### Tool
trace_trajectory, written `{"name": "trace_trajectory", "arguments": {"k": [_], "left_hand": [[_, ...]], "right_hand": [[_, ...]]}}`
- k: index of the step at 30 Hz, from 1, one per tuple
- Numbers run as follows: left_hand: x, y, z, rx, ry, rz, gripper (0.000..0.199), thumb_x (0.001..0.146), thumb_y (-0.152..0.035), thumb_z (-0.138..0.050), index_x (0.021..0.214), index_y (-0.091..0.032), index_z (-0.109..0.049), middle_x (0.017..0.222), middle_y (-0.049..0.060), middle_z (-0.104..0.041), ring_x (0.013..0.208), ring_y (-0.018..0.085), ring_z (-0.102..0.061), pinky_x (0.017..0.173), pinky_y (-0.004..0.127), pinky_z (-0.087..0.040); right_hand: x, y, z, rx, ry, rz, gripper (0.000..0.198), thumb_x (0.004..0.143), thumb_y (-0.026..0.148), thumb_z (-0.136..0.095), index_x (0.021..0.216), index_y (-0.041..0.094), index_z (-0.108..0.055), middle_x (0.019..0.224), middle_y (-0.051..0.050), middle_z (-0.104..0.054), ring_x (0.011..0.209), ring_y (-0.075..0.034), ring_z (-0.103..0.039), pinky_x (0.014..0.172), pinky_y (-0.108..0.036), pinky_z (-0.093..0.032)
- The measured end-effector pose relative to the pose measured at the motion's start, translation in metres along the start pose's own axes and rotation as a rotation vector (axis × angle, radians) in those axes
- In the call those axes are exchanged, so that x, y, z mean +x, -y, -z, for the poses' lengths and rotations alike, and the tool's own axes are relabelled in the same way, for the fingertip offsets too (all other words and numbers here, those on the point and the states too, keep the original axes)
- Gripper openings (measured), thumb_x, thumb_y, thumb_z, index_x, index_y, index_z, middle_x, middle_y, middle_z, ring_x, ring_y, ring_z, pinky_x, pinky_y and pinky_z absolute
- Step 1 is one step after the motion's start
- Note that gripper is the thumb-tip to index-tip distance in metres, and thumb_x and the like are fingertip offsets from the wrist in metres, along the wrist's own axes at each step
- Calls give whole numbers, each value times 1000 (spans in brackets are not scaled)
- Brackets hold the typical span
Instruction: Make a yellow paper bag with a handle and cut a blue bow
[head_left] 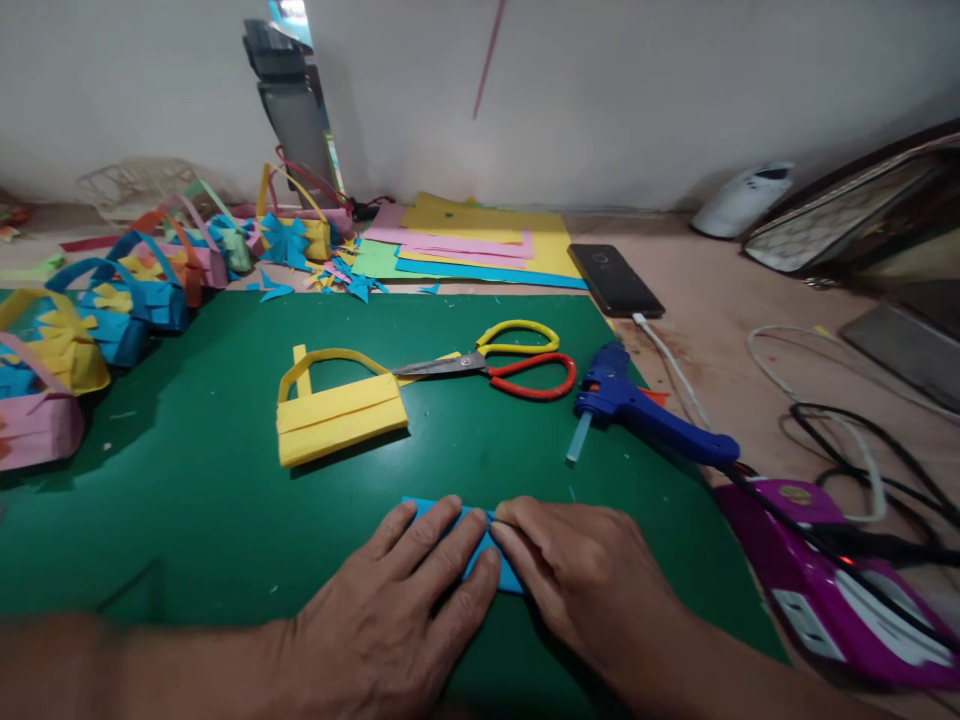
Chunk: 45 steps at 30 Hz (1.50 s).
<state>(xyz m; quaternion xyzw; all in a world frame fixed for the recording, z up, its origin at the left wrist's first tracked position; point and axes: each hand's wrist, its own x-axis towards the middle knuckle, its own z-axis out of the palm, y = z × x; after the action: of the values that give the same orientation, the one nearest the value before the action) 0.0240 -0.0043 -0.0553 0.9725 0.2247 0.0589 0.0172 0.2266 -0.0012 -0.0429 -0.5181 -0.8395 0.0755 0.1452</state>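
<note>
A folded piece of blue paper (pixel 511 572) lies on the green mat (pixel 210 540), mostly covered by my hands. My left hand (pixel 397 590) rests flat across it, fingers stretched out and slightly spread. At its right part, my right hand (pixel 592 565) is closed, with thumb and forefinger pinched at the paper. Beyond my hands stands a small folded yellow paper basket (pixel 341 420) with a looped strip handle. Scissors (pixel 480 362) with one yellow and one red handle touch or nearly touch it. A blue glue gun (pixel 645 410) with a clear stick lies to the right.
Finished paper baskets with flowers (pixel 127 310) line the left side. Coloured paper sheets (pixel 480 245) and cut scraps (pixel 345 275) lie at the back. A charging phone (pixel 615 280), a magenta power strip (pixel 810 570) and looping cables (pixel 885 440) occupy the right.
</note>
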Motion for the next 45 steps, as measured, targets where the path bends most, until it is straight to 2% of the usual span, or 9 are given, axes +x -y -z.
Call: {"name": "trace_trajectory", "arguments": {"k": [3,6,8,14,19,25,29,38,45], "left_hand": [[-2,-2,-8,-34,5,11,74,83,-58,-46,138,-10,-34,140,17,-43,128,35,-37,96,50,-41],[-6,-4,-16,-34,-31,27,68,84,-48,-50,140,-14,-32,144,14,-39,132,34,-31,99,50,-39],[-8,-4,-20,-27,-55,26,66,83,-45,-50,140,-15,-32,145,13,-37,133,34,-28,100,48,-39],[-9,-2,-23,35,-113,9,56,86,-42,-44,136,-17,-40,145,8,-38,134,32,-26,98,45,-40],[-9,-5,-19,58,-104,26,51,87,-40,-42,134,-20,-44,145,6,-40,133,31,-28,100,44,-38],[-9,-5,-17,14,-65,32,56,85,-42,-45,136,-20,-40,145,7,-39,133,32,-29,100,46,-38],[-10,-2,-22,-25,-69,12,61,84,-46,-45,139,-21,-37,145,8,-39,132,34,-30,99,47,-39],[-10,-2,-20,-6,-84,1,61,85,-46,-45,138,-18,-37,145,10,-39,132,34,-30,98,48,-39],[-10,-1,-20,-38,-28,4,66,84,-46,-48,141,-18,-32,145,10,-38,132,35,-30,98,49,-39]], "right_hand": [[-2,-2,12,17,136,-122,15,85,25,-57,71,19,-59,55,1,-63,49,-15,-59,49,-26,-25],[-2,-3,22,37,254,-199,20,84,27,-59,66,20,-56,53,2,-59,47,-13,-54,48,-26,-23],[-5,-4,24,51,286,-199,22,87,26,-55,66,20,-55,53,2,-59,47,-13,-52,48,-26,-22],[-19,-4,13,24,143,-12,20,87,15,-46,69,20,-54,56,2,-61,44,-13,-50,49,-29,-17],[-16,-3,13,20,143,-123,25,92,25,-44,69,20,-54,54,2,-61,45,-14,-54,50,-30,-18],[-6,-4,20,-55,275,-213,19,85,16,-48,67,20,-52,52,0,-61,44,-16,-56,48,-29,-17],[-5,-4,18,-131,269,-185,17,82,15,-51,66,20,-51,51,0,-61,43,-17,-56,48,-30,-14],[-11,-3,11,-198,146,-78,15,80,12,-54,68,19,-49,50,1,-61,40,-17,-53,49,-30,-9],[-5,-1,12,-294,105,-55,17,79,14,-57,66,19,-47,47,2,-59,39,-16,-51,49,-30,-8]]}}
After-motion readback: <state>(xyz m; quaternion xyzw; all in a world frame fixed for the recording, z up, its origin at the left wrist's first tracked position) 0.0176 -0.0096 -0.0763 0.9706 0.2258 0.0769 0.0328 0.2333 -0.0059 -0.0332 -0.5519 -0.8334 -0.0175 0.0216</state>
